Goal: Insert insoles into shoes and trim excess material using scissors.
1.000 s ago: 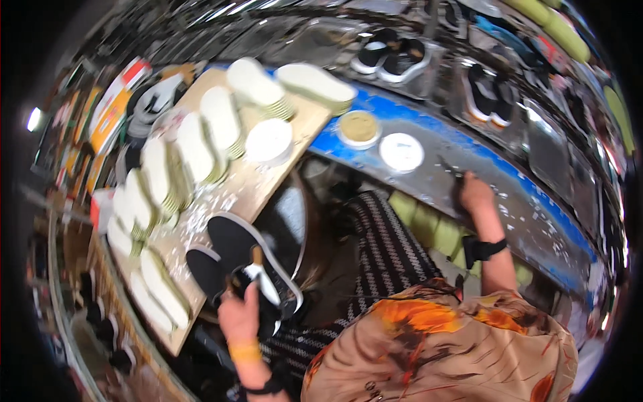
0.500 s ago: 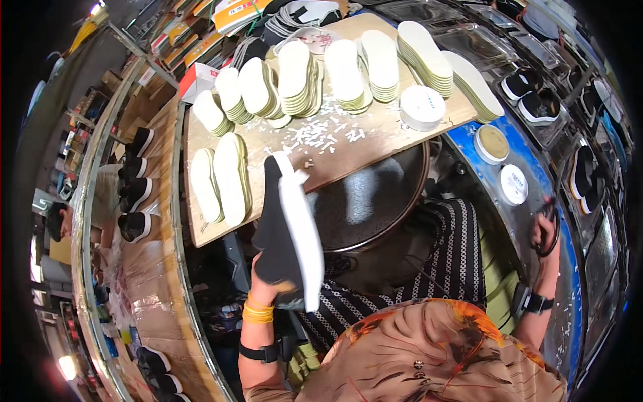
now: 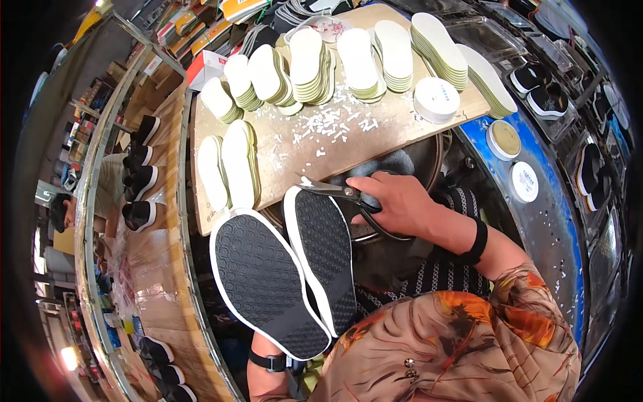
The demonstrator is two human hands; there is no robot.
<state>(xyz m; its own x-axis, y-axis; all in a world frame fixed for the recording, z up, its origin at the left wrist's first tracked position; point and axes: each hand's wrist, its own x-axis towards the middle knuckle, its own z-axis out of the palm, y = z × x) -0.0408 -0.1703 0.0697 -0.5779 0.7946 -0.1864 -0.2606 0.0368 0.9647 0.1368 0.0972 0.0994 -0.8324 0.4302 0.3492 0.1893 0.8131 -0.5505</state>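
Observation:
Two black-and-white shoes are held up with their patterned black soles facing me: one shoe (image 3: 258,281) in front at the left, the other shoe (image 3: 321,248) partly behind it. My left forearm (image 3: 268,378) reaches up behind them. The left hand is hidden by the shoes but bears them. In my right hand (image 3: 395,201) are black-handled scissors (image 3: 328,190), fingers through the loops. Their blades lie across the toe of the right shoe, pointing left. A small white scrap (image 3: 306,181) shows near the blade tips.
A wooden board (image 3: 281,161) ahead carries several stacks of insoles (image 3: 311,67), white scraps (image 3: 325,127) and a round white tub (image 3: 437,100). Beneath it sits a dark round basin (image 3: 439,161). An open tub (image 3: 503,139) and white lid (image 3: 524,181) rest on the blue-edged bench. Shoes line a left shelf, beyond which a person sits.
The right hand has come from the right bench to the shoe toe with the scissors. My left hand has turned the shoes so that their soles face me.

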